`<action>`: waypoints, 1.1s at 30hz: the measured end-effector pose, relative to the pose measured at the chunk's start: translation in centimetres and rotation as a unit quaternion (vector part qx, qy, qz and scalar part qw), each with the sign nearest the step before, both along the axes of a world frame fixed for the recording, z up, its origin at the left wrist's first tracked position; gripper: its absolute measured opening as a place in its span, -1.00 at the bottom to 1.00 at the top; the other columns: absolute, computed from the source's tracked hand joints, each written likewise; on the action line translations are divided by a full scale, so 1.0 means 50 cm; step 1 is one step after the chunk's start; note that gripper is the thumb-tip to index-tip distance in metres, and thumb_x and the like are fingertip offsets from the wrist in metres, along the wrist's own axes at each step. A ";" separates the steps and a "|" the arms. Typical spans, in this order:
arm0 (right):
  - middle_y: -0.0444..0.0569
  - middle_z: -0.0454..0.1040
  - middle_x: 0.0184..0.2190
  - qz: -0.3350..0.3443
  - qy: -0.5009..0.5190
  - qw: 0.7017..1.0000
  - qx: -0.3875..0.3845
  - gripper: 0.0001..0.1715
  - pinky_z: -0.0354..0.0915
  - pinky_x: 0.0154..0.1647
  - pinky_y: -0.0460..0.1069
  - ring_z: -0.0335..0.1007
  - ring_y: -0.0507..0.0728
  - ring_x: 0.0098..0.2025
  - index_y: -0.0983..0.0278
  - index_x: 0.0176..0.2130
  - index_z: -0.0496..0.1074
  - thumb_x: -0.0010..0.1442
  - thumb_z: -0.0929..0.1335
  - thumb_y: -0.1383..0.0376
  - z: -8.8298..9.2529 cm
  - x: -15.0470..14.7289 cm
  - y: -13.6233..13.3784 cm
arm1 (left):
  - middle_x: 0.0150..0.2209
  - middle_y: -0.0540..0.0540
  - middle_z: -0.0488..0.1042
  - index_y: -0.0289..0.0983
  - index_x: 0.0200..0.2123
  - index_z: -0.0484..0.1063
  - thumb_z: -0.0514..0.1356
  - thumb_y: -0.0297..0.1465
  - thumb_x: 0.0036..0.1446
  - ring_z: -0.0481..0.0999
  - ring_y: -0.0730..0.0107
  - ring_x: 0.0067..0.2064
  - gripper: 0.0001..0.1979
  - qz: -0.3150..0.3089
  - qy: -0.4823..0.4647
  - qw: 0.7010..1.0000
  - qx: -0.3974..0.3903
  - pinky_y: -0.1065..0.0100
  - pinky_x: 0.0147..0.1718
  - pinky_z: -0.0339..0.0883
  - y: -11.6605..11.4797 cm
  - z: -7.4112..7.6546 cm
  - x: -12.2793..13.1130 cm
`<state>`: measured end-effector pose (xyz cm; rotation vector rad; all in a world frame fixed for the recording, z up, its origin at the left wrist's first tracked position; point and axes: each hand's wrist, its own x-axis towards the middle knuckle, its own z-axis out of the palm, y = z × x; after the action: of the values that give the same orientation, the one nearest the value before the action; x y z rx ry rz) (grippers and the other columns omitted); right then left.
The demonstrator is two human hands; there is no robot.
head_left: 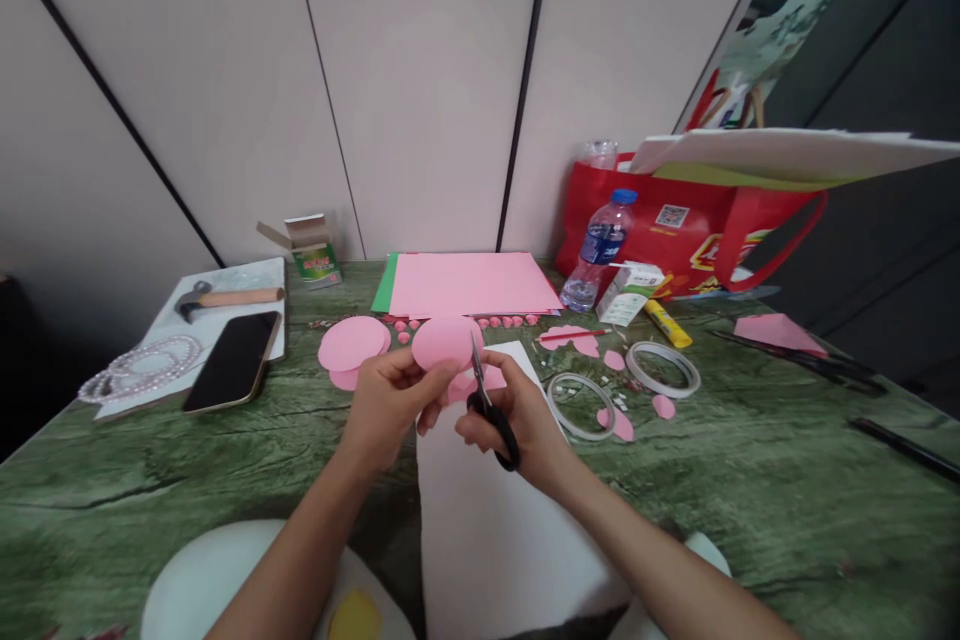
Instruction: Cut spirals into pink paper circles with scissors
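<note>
My left hand (pixel 390 400) pinches a round pink paper disc (pixel 446 342) and holds it upright above the table. My right hand (pixel 517 415) grips black-handled scissors (pixel 487 400), whose blades point up into the disc's right edge. Under both hands lies a white sheet (pixel 487 520) on the green table (pixel 750 480). More pink paper circles (pixel 352 345) lie just left of the disc.
A stack of pink paper (pixel 469 282) over green lies at the back. Two tape rings (pixel 664 368) and pink scraps sit at right, beside a glue stick (pixel 669 323), water bottle (pixel 600 250) and red bag (pixel 675 220). A phone (pixel 234 360), hammer (pixel 225 298) and beads (pixel 142 365) lie at left.
</note>
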<state>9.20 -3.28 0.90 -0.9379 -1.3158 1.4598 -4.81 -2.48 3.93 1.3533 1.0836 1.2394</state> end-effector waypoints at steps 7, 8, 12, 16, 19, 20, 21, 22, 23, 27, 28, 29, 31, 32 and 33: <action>-0.28 0.30 -0.68 0.004 0.002 1.000 0.016 -0.33 0.11 -0.67 -0.15 0.14 -0.05 -0.67 0.24 -0.13 0.07 -0.19 0.44 0.26 -0.005 -0.001 -0.001 | -0.69 0.06 0.33 -0.34 -0.60 0.34 0.17 -0.35 -0.01 0.23 0.64 -0.77 -0.79 -0.031 -0.028 0.999 -0.010 0.57 -0.84 0.06 0.003 -0.001 0.003; -0.28 0.30 -0.67 0.008 0.002 1.000 0.018 -0.33 0.11 -0.66 -0.15 0.15 -0.05 -0.66 0.23 -0.13 0.07 -0.19 0.44 0.25 -0.006 -0.002 -0.002 | -0.69 0.06 0.33 -0.35 -0.60 0.34 0.17 -0.35 -0.01 0.23 0.64 -0.77 -0.78 -0.031 -0.028 0.999 -0.010 0.57 -0.84 0.06 0.002 -0.001 0.004; -0.29 0.27 -0.63 0.019 0.019 0.999 0.027 -0.34 0.11 -0.60 -0.14 0.14 -0.06 -0.62 0.21 -0.13 0.07 -0.16 0.44 0.25 -0.011 -0.002 -0.001 | -0.71 0.07 0.31 -0.35 -0.64 0.34 0.19 -0.38 -0.03 0.21 0.66 -0.78 -0.78 -0.024 -0.011 1.000 -0.008 0.59 -0.86 0.04 -0.002 0.000 0.006; -0.25 0.28 -0.55 0.009 0.035 0.998 0.045 -0.28 0.16 -0.47 -0.10 0.20 -0.03 -0.52 0.19 -0.11 0.08 -0.21 0.47 0.30 -0.015 0.002 0.005 | -0.72 0.07 0.30 -0.35 -0.67 0.34 0.20 -0.37 -0.05 0.21 0.65 -0.78 -0.76 -0.046 0.003 0.999 -0.014 0.59 -0.87 0.04 -0.004 0.002 0.009; -0.24 0.29 -0.54 0.012 0.037 0.998 0.048 -0.24 0.17 -0.44 -0.08 0.21 -0.02 -0.50 0.17 -0.10 0.08 -0.23 0.48 0.31 -0.018 0.004 0.007 | -0.73 0.08 0.29 -0.35 -0.67 0.34 0.20 -0.37 -0.05 0.21 0.65 -0.78 -0.76 -0.047 0.009 0.999 -0.015 0.59 -0.86 0.05 -0.004 0.002 0.011; -0.25 0.28 -0.54 0.011 0.035 0.998 0.046 -0.24 0.16 -0.45 -0.09 0.20 -0.02 -0.51 0.17 -0.09 0.08 -0.23 0.48 0.31 -0.019 0.004 0.008 | -0.73 0.08 0.30 -0.35 -0.66 0.34 0.20 -0.37 -0.06 0.21 0.65 -0.78 -0.77 -0.047 0.009 0.999 -0.015 0.59 -0.86 0.05 -0.004 0.002 0.011; -0.25 0.28 -0.55 0.010 0.033 0.998 0.043 -0.24 0.15 -0.47 -0.09 0.19 -0.03 -0.51 0.17 -0.08 0.07 -0.22 0.48 0.30 -0.019 0.005 0.008 | -0.72 0.08 0.30 -0.35 -0.66 0.35 0.20 -0.38 -0.06 0.22 0.65 -0.79 -0.78 -0.046 0.007 0.999 -0.016 0.59 -0.86 0.06 -0.004 0.002 0.010; -0.25 0.27 -0.55 0.010 0.031 0.999 0.041 -0.24 0.14 -0.48 -0.10 0.18 -0.03 -0.52 0.17 -0.08 0.07 -0.21 0.48 0.29 -0.019 0.005 0.008 | -0.72 0.08 0.30 -0.35 -0.65 0.35 0.20 -0.38 -0.06 0.22 0.65 -0.78 -0.78 -0.045 0.004 0.999 -0.016 0.59 -0.86 0.06 -0.004 0.001 0.010; -0.26 0.26 -0.56 0.010 0.030 0.999 0.040 -0.25 0.13 -0.48 -0.10 0.18 -0.03 -0.53 0.18 -0.07 0.07 -0.20 0.47 0.28 -0.019 0.005 0.008 | -0.71 0.08 0.31 -0.35 -0.65 0.35 0.20 -0.38 -0.06 0.22 0.65 -0.78 -0.79 -0.044 0.002 0.999 -0.016 0.58 -0.86 0.07 -0.004 0.001 0.010; -0.28 0.24 -0.59 0.012 0.025 0.999 0.039 -0.28 0.09 -0.54 -0.13 0.13 -0.05 -0.56 0.20 -0.07 0.07 -0.17 0.46 0.27 -0.017 0.006 0.008 | -0.71 0.08 0.31 -0.34 -0.62 0.36 0.20 -0.38 -0.06 0.23 0.65 -0.78 -0.81 -0.035 0.000 0.999 -0.016 0.58 -0.86 0.07 -0.004 0.000 0.008; -0.28 0.24 -0.60 0.013 0.026 0.999 0.037 -0.28 0.08 -0.55 -0.14 0.12 -0.06 -0.57 0.20 -0.07 0.07 -0.17 0.46 0.27 -0.017 0.006 0.008 | -0.71 0.08 0.31 -0.34 -0.62 0.36 0.20 -0.39 -0.05 0.23 0.65 -0.77 -0.82 -0.033 0.002 0.999 -0.016 0.58 -0.86 0.07 -0.003 0.000 0.008; -0.29 0.24 -0.60 0.013 0.027 0.999 0.034 -0.28 0.07 -0.56 -0.14 0.12 -0.06 -0.58 0.20 -0.08 0.08 -0.18 0.46 0.27 -0.016 0.006 0.008 | -0.71 0.08 0.31 -0.34 -0.62 0.36 0.20 -0.39 -0.05 0.23 0.65 -0.77 -0.82 -0.032 0.003 0.999 -0.015 0.58 -0.85 0.08 -0.003 0.000 0.007; -0.29 0.24 -0.61 0.014 0.030 0.999 0.025 -0.28 0.06 -0.58 -0.15 0.12 -0.06 -0.59 0.19 -0.09 0.08 -0.19 0.47 0.26 -0.015 0.006 0.007 | -0.71 0.08 0.32 -0.34 -0.61 0.36 0.20 -0.39 -0.05 0.23 0.65 -0.77 -0.82 -0.030 0.005 0.999 -0.013 0.58 -0.85 0.07 -0.002 0.001 0.006; -0.29 0.24 -0.61 0.014 0.031 0.999 0.021 -0.28 0.06 -0.59 -0.15 0.12 -0.07 -0.59 0.19 -0.10 0.09 -0.20 0.47 0.26 -0.014 0.006 0.007 | -0.71 0.08 0.31 -0.34 -0.61 0.35 0.20 -0.38 -0.05 0.23 0.65 -0.77 -0.82 -0.030 0.005 0.999 -0.013 0.58 -0.85 0.07 -0.001 0.001 0.006; -0.30 0.24 -0.62 0.013 0.033 0.999 0.018 -0.28 0.05 -0.59 -0.15 0.11 -0.07 -0.60 0.19 -0.10 0.09 -0.21 0.47 0.27 -0.013 0.006 0.007 | -0.71 0.08 0.31 -0.34 -0.61 0.35 0.20 -0.38 -0.05 0.23 0.65 -0.77 -0.82 -0.028 0.004 1.000 -0.013 0.58 -0.85 0.06 -0.001 0.001 0.005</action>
<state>9.48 -2.95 0.26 -0.8454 -1.3062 1.4700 -4.56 -2.51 3.95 1.3606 1.0562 1.1765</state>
